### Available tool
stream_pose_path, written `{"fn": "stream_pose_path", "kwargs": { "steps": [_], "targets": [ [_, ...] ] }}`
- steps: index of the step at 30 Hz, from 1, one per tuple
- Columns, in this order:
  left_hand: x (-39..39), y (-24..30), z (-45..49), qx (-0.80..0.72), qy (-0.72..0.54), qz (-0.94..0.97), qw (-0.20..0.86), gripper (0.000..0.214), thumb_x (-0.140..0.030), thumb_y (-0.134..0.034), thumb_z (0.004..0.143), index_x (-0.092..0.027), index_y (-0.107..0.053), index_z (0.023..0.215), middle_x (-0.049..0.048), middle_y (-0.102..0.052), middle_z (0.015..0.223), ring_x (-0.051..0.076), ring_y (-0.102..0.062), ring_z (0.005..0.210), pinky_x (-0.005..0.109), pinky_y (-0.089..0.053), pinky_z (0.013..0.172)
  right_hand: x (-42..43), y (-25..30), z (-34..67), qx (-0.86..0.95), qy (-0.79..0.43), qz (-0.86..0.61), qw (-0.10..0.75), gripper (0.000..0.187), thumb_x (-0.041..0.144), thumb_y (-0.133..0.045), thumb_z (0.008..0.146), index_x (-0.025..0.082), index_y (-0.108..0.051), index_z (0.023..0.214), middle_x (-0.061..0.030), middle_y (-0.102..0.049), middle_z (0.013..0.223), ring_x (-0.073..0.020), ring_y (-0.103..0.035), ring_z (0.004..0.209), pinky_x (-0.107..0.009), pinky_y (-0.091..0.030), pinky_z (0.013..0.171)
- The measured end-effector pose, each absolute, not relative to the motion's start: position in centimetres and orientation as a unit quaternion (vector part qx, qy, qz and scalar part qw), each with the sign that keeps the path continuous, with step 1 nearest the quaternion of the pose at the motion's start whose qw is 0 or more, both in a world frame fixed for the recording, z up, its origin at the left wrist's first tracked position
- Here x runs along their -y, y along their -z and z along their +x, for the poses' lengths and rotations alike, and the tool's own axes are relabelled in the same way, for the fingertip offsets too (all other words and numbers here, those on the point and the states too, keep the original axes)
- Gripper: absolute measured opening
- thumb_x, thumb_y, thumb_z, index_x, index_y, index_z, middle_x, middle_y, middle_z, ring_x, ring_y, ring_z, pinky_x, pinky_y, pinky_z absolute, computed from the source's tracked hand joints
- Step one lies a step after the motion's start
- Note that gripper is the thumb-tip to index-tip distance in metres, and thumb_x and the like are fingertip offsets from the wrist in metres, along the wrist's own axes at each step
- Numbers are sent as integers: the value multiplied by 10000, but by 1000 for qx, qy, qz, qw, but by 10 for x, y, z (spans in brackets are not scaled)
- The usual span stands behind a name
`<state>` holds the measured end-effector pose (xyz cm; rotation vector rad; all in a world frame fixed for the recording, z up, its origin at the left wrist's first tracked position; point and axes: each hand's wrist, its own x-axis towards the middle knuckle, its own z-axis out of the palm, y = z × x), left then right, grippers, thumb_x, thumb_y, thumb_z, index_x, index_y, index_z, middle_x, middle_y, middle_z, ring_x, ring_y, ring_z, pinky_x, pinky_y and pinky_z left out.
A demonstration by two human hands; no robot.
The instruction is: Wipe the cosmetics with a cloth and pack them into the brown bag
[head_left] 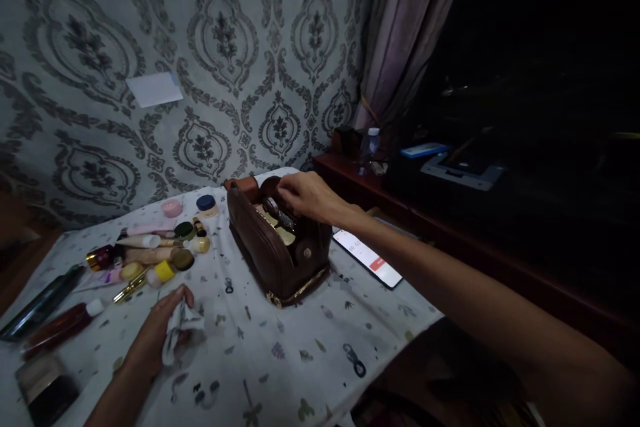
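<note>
A brown leather cosmetic bag stands open in the middle of a table covered by a white patterned cloth. My right hand reaches over the bag's open top, fingers curled and pinching at a round item inside; what it holds is hard to make out. My left hand rests on the cloth at the front left, closed on a crumpled white tissue. Left of the bag lies a cluster of cosmetic tubes, bottles and small jars.
A phone with a lit screen lies on the table right of the bag. Dark tubes and a dark compact lie at the far left. A dark wooden shelf with a plastic bottle runs along the right. Patterned wallpaper stands behind.
</note>
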<state>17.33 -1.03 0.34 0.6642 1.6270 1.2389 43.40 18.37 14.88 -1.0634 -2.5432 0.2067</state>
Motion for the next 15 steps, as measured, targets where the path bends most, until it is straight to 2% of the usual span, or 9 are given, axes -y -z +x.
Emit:
{"fn": "stream_pose_path", "kwargs": {
  "steps": [3,6,8,11,15],
  "targets": [
    [10,0,171,-662,-512,276,473,585,-734,-697,590,-180,-524,660,-61,-464,406,73,-371,319,163,-257,319,-171,-143,441,920,-83,-349,156,222,204,-490,939,133,-700,950,-46,-691,806,-131,-575,707,-230,-332,639],
    [11,3,169,-659,-516,281,469,572,-721,-698,603,-178,-530,665,-60,-469,415,75,-374,321,164,-248,322,-153,-127,451,940,-96,-320,65,257,278,-502,968,142,-690,859,-69,-690,823,-146,-601,743,-235,-339,644],
    [11,3,170,-657,-515,281,473,569,-723,-684,620,-177,-530,665,-57,-472,413,76,-369,317,166,-242,324,-138,-114,459,951,-100,-292,29,277,229,-463,984,152,-669,817,-72,-680,839,-145,-602,748,-237,-359,656],
    [11,2,171,-657,-517,280,471,566,-724,-679,627,-180,-528,665,-58,-479,418,75,-364,320,168,-247,328,-116,-94,472,962,-44,-258,78,265,158,-436,978,154,-639,807,-83,-650,879,-167,-582,779,-266,-412,688],
    [10,2,175,-659,-519,293,458,553,-712,-686,624,-181,-535,660,-66,-467,414,73,-364,331,165,-255,337,-98,-74,484,951,-27,-241,193,165,194,-486,963,173,-645,926,-84,-641,903,-206,-591,835,-326,-493,717]
  ]
}}
